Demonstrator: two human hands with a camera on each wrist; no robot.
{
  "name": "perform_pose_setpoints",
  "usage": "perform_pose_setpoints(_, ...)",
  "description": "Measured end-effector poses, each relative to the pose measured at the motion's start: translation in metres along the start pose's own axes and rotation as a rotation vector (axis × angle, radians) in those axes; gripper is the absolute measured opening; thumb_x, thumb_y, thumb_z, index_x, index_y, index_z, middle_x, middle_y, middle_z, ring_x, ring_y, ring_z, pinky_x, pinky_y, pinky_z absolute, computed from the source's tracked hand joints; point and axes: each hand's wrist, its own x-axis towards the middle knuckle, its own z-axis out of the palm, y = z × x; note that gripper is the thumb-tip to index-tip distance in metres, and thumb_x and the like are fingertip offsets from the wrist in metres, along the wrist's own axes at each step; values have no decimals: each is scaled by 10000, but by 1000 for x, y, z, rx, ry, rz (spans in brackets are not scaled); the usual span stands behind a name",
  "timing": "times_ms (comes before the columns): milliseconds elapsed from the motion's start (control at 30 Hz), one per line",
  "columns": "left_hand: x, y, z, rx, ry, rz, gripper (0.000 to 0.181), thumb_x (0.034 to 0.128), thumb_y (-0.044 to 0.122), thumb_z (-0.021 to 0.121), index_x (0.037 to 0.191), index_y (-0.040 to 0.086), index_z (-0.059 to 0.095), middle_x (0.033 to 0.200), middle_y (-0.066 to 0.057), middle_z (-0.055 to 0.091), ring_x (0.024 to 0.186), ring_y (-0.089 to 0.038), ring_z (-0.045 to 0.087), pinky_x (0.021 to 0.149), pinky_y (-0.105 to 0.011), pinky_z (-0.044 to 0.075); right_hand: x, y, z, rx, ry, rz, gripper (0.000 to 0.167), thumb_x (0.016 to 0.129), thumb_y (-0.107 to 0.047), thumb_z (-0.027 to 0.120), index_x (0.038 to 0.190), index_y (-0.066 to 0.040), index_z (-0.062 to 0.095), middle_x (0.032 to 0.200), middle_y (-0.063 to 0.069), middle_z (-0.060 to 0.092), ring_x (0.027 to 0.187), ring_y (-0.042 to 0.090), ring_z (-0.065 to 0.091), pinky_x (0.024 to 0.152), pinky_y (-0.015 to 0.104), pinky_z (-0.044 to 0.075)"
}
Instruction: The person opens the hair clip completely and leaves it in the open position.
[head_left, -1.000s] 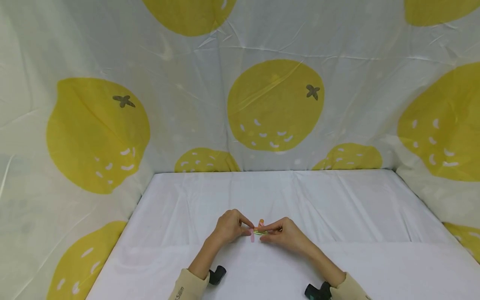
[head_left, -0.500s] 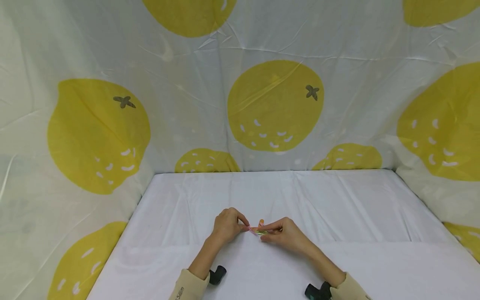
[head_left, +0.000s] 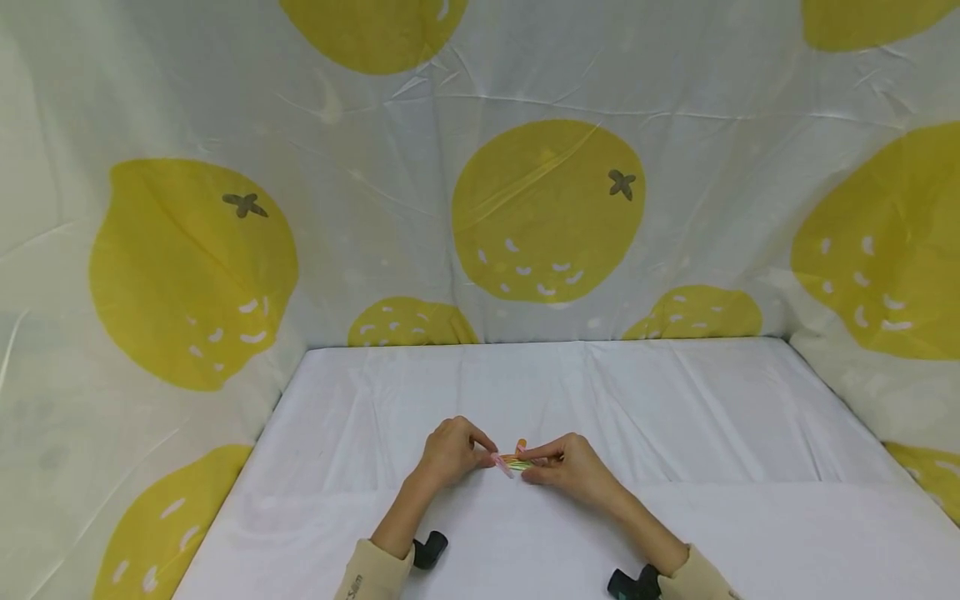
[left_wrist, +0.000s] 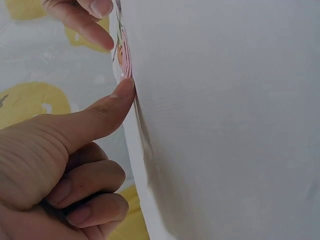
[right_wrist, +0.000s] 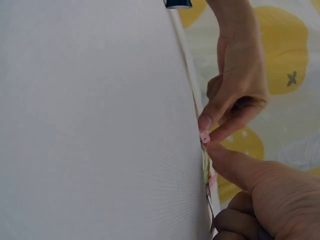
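Between the two hands, low over the white cloth, is a small bundle of thin strands (head_left: 516,462) in orange, green and pink. My left hand (head_left: 450,451) pinches the pink piece (head_left: 504,465) at its left end with thumb and index finger; in the right wrist view that pink piece (right_wrist: 204,136) shows between the fingertips. From the right, my right hand (head_left: 573,468) pinches the strands near the green part. Just behind them an orange end (head_left: 522,444) sticks up. In the left wrist view the pink strands (left_wrist: 126,55) reach up from my left thumb tip.
A white cloth (head_left: 375,392) covers the table. Behind and at both sides hangs a pale curtain (head_left: 360,208) printed with yellow fruit. Black devices are strapped at the left wrist (head_left: 431,550) and right wrist (head_left: 634,583).
My left hand has shifted slightly left, away from my right hand. The pink piece, hanging straight down before, now slants down to the right. My right hand has hardly moved.
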Motion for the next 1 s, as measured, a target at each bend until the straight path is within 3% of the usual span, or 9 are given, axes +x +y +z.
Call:
perform_pose_setpoints(267, -1, 5, 2, 120, 8, 73, 89, 787, 181, 898, 866, 162, 859, 595, 57, 616, 609, -29, 436, 537, -212, 371, -2, 0, 6, -62, 33, -66, 255, 816, -213, 885, 1049, -122, 838, 546, -108, 488, 513, -41, 266, 482, 158, 239)
perform_pose_setpoints(433, -1, 6, 0, 129, 1, 97, 114, 795, 162, 889, 905, 166, 861, 604, 45, 611, 601, -30, 425, 542, -210, 371, -2, -2, 8, -85, 55, -78, 250, 815, -194, 884, 1047, -117, 837, 555, -115, 444, 505, -44, 264, 478, 157, 245)
perform_pose_setpoints(633, -2, 5, -1, 153, -21, 120, 82, 794, 153, 888, 872, 158, 861, 820, -5, 785, 700, -72, 578, 592, -228, 425, -2, -2, 8, -92, 59, -72, 255, 812, -186, 887, 1050, -111, 837, 566, -104, 467, 526, -35, 264, 490, 159, 239)
perform_pose_setpoints(733, -2, 4, -2, 190, -44, 154, 93, 803, 166, 884, 893, 158, 861, 923, -10, 807, 811, -123, 677, 641, -245, 462, -2, -2, 8, -92, 66, -81, 253, 808, -185, 891, 1046, -115, 838, 610, -74, 588, 528, -40, 274, 487, 160, 246)
perform_pose_setpoints(833, -2, 4, -4, 214, -74, 190, 121, 810, 169, 880, 926, 142, 859, 950, -12, 812, 829, -131, 691, 649, -244, 464, -2, -2, 8, -93, 72, -99, 258, 804, -187, 894, 1048, -122, 838, 642, -47, 654, 528, -48, 275, 484, 161, 246)
perform_pose_setpoints(1000, -2, 4, -6, 235, -108, 226, 141, 824, 163, 871, 958, 122, 854, 959, -15, 814, 812, -114, 684, 650, -236, 462, -2, -1, 9, -102, 82, -116, 259, 800, -194, 897, 1047, -138, 842, 573, -115, 508, 535, -57, 252, 495, 160, 226)
